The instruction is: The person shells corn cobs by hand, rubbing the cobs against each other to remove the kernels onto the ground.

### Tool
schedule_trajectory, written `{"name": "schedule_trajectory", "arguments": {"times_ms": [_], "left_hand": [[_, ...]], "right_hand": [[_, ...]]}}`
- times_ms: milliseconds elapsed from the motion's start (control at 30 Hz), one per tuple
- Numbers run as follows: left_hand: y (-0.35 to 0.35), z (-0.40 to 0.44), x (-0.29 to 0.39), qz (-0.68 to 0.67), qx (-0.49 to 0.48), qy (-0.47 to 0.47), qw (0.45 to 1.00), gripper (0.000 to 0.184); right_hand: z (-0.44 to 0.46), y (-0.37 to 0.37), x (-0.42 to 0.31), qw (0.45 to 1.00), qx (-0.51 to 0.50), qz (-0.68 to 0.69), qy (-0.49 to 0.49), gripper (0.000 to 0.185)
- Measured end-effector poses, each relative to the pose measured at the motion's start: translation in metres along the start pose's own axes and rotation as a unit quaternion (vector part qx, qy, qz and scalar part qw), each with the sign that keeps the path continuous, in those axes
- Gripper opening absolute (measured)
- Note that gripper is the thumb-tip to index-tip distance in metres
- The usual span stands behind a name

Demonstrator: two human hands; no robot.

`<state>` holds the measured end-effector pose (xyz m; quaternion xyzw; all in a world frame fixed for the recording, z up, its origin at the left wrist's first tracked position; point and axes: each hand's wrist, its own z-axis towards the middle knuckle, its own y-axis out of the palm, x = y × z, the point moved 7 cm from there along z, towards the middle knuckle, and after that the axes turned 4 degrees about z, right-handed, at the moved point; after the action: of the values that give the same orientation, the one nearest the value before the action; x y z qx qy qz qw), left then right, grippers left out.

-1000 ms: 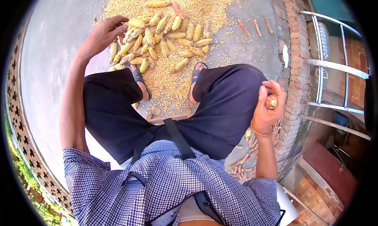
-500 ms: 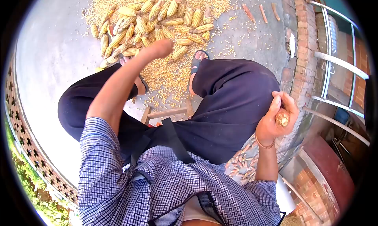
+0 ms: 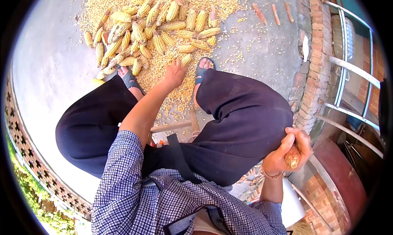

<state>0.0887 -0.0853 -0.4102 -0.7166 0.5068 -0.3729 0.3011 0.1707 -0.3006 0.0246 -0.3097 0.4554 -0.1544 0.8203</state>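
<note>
My left hand [image 3: 175, 74] reaches down between my knees, its fingers closed around the lower end of a yellow ear of corn [image 3: 187, 59]. That ear lies at the near edge of a heap of ears [image 3: 159, 26], over loose kernels [image 3: 180, 92]. Out by my right knee, my right hand [image 3: 282, 155] is wrapped around a reddish corncob [image 3: 292, 157]. The cob's rounded end faces up toward me, and the palm hides part of its length.
Several bare reddish cobs [image 3: 259, 14] lie on the concrete floor right of the heap. A brick edging [image 3: 316, 67] and metal rails [image 3: 356, 67] run along the right. My sandalled feet flank the kernels, before a wooden stool [image 3: 172, 126]. More cobs lie behind my right leg.
My left hand has moved lower and slightly right, to the ear at the heap's near edge. My right hand sits lower in view, still around the corncob. The whole view has shifted slightly.
</note>
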Motion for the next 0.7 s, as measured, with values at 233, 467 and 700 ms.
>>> {"name": "schedule_trajectory", "arguments": {"times_ms": [233, 467, 700], "left_hand": [[-0.007, -0.007, -0.013, -0.079, 0.104, 0.008, 0.991, 0.014], [-0.013, -0.005, -0.052, -0.41, -0.002, -0.084, 0.908, 0.03], [-0.121, -0.036, -0.056, -0.674, -0.113, -0.071, 0.727, 0.081]], "right_hand": [[-0.001, -0.001, 0.003, 1.0, -0.001, 0.004, 0.001, 0.022], [0.007, 0.007, -0.008, 0.999, -0.009, -0.015, -0.036, 0.027], [0.01, 0.01, -0.013, 0.999, -0.042, -0.003, -0.029, 0.04]]}}
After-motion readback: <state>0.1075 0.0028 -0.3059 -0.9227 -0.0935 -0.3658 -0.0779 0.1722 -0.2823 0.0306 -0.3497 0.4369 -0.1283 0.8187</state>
